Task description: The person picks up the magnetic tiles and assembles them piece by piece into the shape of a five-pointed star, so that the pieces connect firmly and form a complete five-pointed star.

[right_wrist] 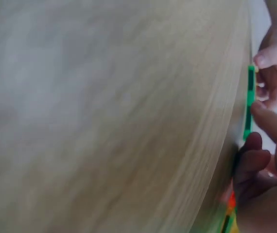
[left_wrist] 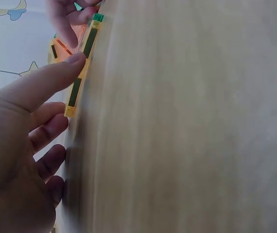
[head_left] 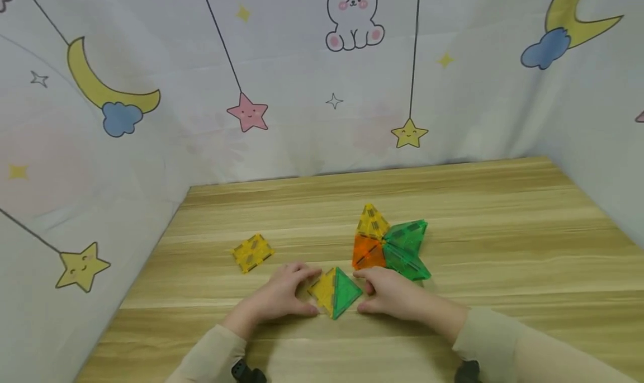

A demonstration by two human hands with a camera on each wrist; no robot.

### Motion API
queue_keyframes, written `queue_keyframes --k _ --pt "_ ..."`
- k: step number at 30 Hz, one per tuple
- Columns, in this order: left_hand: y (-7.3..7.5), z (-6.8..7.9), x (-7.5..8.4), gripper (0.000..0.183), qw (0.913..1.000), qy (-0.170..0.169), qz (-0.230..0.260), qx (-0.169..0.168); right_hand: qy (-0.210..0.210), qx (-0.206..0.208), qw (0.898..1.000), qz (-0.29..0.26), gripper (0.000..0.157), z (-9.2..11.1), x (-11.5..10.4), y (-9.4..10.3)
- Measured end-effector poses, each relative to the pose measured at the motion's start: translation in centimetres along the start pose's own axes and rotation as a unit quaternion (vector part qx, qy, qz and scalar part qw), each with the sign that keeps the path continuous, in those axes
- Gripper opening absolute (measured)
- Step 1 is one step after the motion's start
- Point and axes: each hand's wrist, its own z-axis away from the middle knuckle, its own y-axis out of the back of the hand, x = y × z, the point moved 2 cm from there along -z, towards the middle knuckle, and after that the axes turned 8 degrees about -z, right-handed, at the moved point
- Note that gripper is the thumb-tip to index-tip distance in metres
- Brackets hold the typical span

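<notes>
Two triangular magnetic tiles, one yellow (head_left: 323, 292) and one green (head_left: 347, 293), lie flat on the table, joined edge to edge as a diamond. My left hand (head_left: 284, 296) holds the yellow one, thumb at its near edge and fingers toward its far side; the left wrist view shows the thumb right at that yellow edge (left_wrist: 75, 91). From the other side my right hand (head_left: 392, 293) has thumb and curled index finger around the green tile. Its thumb tip meets the green edge (right_wrist: 249, 119) in the right wrist view.
Just beyond my right hand stands a raised, fan-like group of tiles: yellow (head_left: 371, 222), orange (head_left: 368, 253) and green (head_left: 406, 237). A flat yellow four-sided piece (head_left: 253, 253) lies at left. A printed cloth (head_left: 302, 148) borders the wooden table (head_left: 503, 226) at back and sides.
</notes>
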Motion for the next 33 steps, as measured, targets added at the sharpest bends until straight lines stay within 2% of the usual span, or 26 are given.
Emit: queue_keyframes --k 6,12,22,29,33 --pt "-0.3 0.1 0.2 0.077 0.9997 0.008 -0.024 -0.008 -0.024 -0.006 1.0 0.018 0.055 -0.6 -0.2 -0.4" --pt "-0.6 -0.1 0.4 0.075 0.9994 0.01 -0.034 0.004 -0.027 0.0 0.999 0.027 0.05 -0.8 -0.5 -0.6" --pt "-0.8 -0.3 0.7 0.065 0.999 0.027 -0.014 0.031 -0.023 0.02 0.999 0.027 0.048 -0.9 -0.6 -1.1" --pt "-0.8 -0.2 0.7 0.065 0.999 0.014 0.006 0.042 -0.062 0.04 0.997 0.007 0.05 -0.6 -0.7 -1.5" --pt "-0.8 -0.3 0.6 0.066 0.999 0.006 0.016 0.042 -0.07 0.049 0.996 0.01 0.051 -0.5 -0.8 -1.6"
